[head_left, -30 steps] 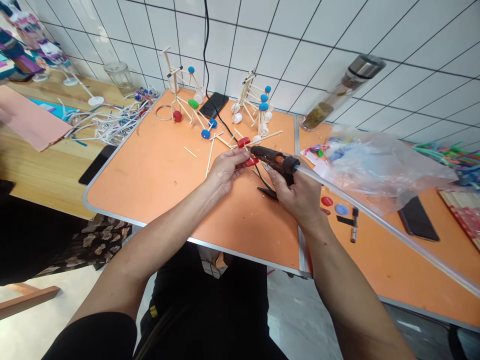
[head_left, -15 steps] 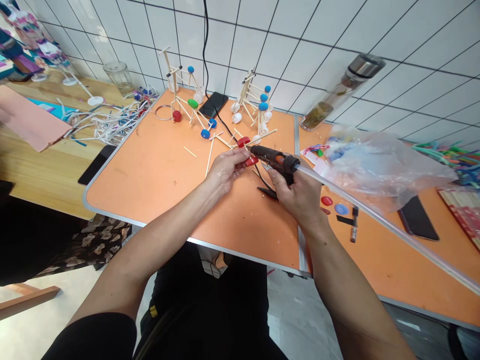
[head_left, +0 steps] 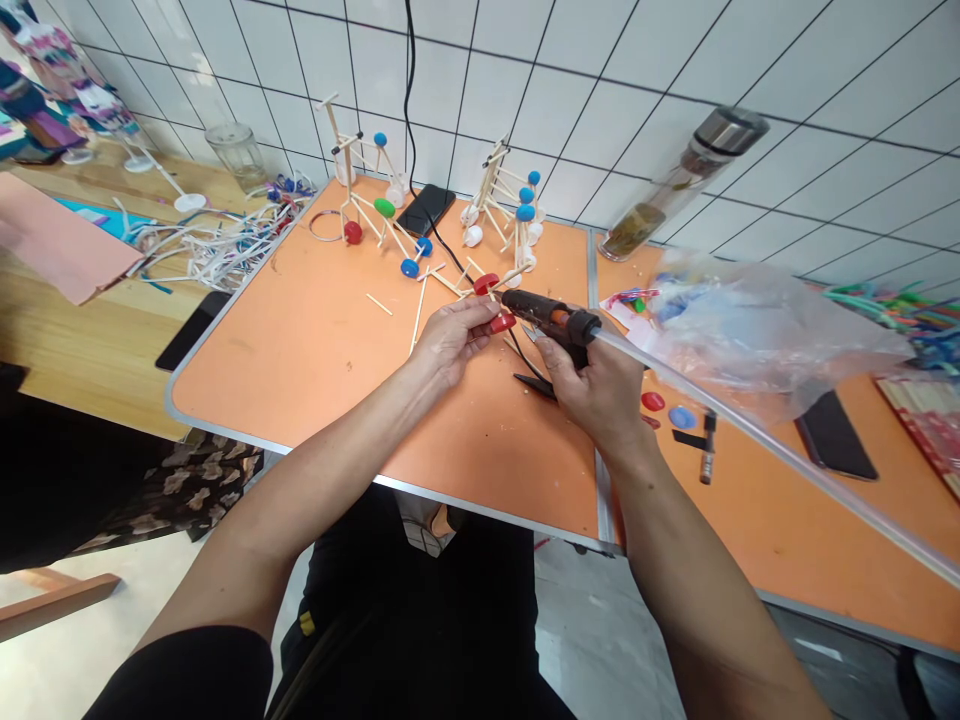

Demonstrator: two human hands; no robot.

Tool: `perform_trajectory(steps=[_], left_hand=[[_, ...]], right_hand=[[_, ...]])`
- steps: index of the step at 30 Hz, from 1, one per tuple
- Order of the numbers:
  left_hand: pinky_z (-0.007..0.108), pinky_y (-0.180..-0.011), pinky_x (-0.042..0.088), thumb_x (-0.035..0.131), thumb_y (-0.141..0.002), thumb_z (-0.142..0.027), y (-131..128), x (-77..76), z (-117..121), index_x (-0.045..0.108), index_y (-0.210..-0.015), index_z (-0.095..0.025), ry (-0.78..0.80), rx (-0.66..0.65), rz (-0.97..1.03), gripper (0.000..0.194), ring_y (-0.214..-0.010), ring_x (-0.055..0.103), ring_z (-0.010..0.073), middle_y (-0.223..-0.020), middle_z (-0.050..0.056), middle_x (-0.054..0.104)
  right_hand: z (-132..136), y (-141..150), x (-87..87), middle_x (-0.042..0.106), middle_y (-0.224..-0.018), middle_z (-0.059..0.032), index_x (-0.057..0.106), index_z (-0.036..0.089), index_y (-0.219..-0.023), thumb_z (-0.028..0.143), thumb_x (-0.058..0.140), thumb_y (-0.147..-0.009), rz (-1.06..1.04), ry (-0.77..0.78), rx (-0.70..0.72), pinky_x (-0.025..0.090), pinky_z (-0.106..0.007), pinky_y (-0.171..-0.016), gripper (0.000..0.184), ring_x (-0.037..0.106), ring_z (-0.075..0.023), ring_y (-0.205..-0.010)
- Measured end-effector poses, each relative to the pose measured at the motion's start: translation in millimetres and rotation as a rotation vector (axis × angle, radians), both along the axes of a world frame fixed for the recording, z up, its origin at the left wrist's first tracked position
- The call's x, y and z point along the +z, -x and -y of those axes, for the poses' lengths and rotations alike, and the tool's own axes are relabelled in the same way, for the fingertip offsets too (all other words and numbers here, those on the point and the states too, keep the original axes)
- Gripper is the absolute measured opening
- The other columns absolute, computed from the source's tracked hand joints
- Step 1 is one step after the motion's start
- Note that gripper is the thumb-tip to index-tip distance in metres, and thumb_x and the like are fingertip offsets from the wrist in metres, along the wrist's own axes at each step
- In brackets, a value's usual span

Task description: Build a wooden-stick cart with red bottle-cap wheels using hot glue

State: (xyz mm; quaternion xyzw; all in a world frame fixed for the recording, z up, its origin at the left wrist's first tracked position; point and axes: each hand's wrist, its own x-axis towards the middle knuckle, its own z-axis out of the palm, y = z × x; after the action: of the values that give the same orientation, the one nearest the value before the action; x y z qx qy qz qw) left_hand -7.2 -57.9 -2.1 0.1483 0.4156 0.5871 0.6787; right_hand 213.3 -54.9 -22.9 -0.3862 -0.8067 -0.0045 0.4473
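Two smooth orange tabletops (head_left: 300, 350) with metal edging are spreading beneath a black glue gun (head_left: 551, 312), and a long, translucent glue stick (head_left: 780, 450) is running from the gun's back past the right edge of view. Beyond the gun, angular frames of pale wooden sticks are standing, the left frame (head_left: 364, 205) carrying red, green and blue round caps, the right frame (head_left: 502, 195) blue and white ones. The right hand (head_left: 604, 385) is clamping the gun by its handle, while the left hand (head_left: 450, 340) is pinching the red-cap piece (head_left: 501, 322), thumb and fingers together, just at the gun's nozzle. Right of the gun, a crumpled, filmy plastic bag (head_left: 765, 330) is lying over colourful bits; beyond it, a tall clear tumbler (head_left: 652, 200) with a metal lid is holding yellowish-green contents. Far left of the gun, a rounded glass jar (head_left: 238, 158) is standing by the wall. Fingers are covering much of the gun's handle, the bag's folds are blurring what they cover, and whether glue is touching the caps is impossible to tell.
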Motion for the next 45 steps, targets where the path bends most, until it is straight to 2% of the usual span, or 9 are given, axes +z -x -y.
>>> perform_trajectory(steps=[15, 23, 27, 31, 34, 37, 40, 42, 45], left_hand=[[0.021, -0.075, 0.053, 0.091, -0.106, -0.010, 0, 5.6, 2, 0.087, -0.090, -0.019, 0.023, -0.014, 0.039, 0.019, -0.075, 0.078, 0.0086, -0.080, 0.000, 0.085], [0.022, -0.077, 0.054, 0.093, -0.108, -0.014, 2, 7.3, 2, 0.084, -0.095, -0.018, 0.046, -0.031, 0.085, 0.016, -0.074, 0.078, 0.0085, -0.083, 0.000, 0.085], [0.021, -0.076, 0.055, 0.091, -0.109, -0.014, 3, 7.9, 1, 0.083, -0.095, -0.017, 0.051, -0.021, 0.064, 0.016, -0.070, 0.077, 0.0078, -0.083, -0.001, 0.085], [0.019, -0.070, 0.054, 0.085, -0.111, -0.010, 2, 10.5, 1, 0.083, -0.097, -0.018, 0.079, -0.024, 0.019, 0.016, -0.066, 0.075, 0.0068, -0.080, -0.002, 0.084], [0.018, -0.066, 0.054, 0.084, -0.111, -0.010, 1, 12.1, 1, 0.081, -0.096, -0.018, 0.090, -0.029, -0.011, 0.018, -0.064, 0.075, 0.0064, -0.077, -0.002, 0.084], [0.018, -0.065, 0.056, 0.083, -0.111, -0.008, 0, 12.9, 1, 0.081, -0.096, -0.017, 0.087, -0.030, -0.045, 0.018, -0.066, 0.077, 0.0067, -0.080, -0.001, 0.086], [0.017, -0.063, 0.057, 0.082, -0.111, -0.007, 0, 12.0, 1, 0.083, -0.097, -0.017, 0.069, -0.044, -0.070, 0.018, -0.066, 0.079, 0.0070, -0.081, 0.000, 0.087], [0.016, -0.061, 0.057, 0.081, -0.112, -0.006, 1, 10.6, 1, 0.083, -0.097, -0.016, 0.058, -0.051, -0.076, 0.019, -0.065, 0.078, 0.0065, -0.079, -0.001, 0.086], [0.016, -0.060, 0.057, 0.081, -0.113, -0.006, 2, 8.9, 0, 0.084, -0.097, -0.016, 0.049, -0.058, -0.084, 0.019, -0.064, 0.079, 0.0063, -0.080, -0.001, 0.087]], right_hand=[[1, 1, 2.7, 0.094, -0.120, -0.0133, 0.089, 0.026, -0.133, 0.053, 0.071, -0.119, 0.008, -0.028, -0.009, 0.072, -0.051, -0.091, 0.035, 0.090, -0.0394, -0.107], [2, 3, 6.8, 0.089, -0.103, -0.0102, 0.089, 0.025, -0.120, 0.053, 0.073, -0.117, -0.099, -0.036, -0.020, 0.067, -0.046, -0.080, 0.032, 0.084, -0.0332, -0.089], [0, 0, 10.0, 0.083, -0.091, -0.0079, 0.086, 0.026, -0.110, 0.063, 0.076, -0.114, -0.191, 0.099, -0.147, 0.064, -0.046, -0.077, 0.038, 0.076, -0.0291, -0.078], [-20, -16, 6.7, 0.084, -0.098, -0.0054, 0.077, 0.029, -0.115, 0.066, 0.082, -0.111, -0.434, 0.283, -0.150, 0.060, -0.041, -0.072, 0.038, 0.067, -0.0227, -0.071], [-41, -32, 0.4, 0.084, -0.100, -0.0033, 0.069, 0.031, -0.115, 0.059, 0.091, -0.103, -0.564, 0.419, -0.150, 0.052, -0.035, -0.063, 0.038, 0.063, -0.0190, -0.066], [-56, -46, -3.2, 0.074, -0.084, 0.0028, 0.067, 0.030, -0.107, 0.042, 0.099, -0.085, -0.717, 0.581, -0.191, 0.046, -0.029, -0.057, 0.041, 0.057, -0.0162, -0.061], [-60, -51, -1.2, 0.081, -0.083, -0.0017, 0.070, 0.026, -0.094, 0.031, 0.094, -0.074, -0.798, 0.763, -0.178, 0.041, -0.023, -0.053, 0.031, 0.059, -0.0133, -0.062], [-59, -50, 1.7, 0.085, -0.085, -0.0061, 0.073, 0.024, -0.087, 0.029, 0.089, -0.072, -0.816, 0.844, -0.165, 0.039, -0.022, -0.050, 0.023, 0.059, -0.0120, -0.061], [-57, -47, 4.6, 0.084, -0.077, -0.0077, 0.073, 0.022, -0.078, 0.025, 0.083, -0.078, -0.817, 0.911, -0.230, 0.035, -0.021, -0.045, 0.011, 0.054, -0.0109, -0.054]])
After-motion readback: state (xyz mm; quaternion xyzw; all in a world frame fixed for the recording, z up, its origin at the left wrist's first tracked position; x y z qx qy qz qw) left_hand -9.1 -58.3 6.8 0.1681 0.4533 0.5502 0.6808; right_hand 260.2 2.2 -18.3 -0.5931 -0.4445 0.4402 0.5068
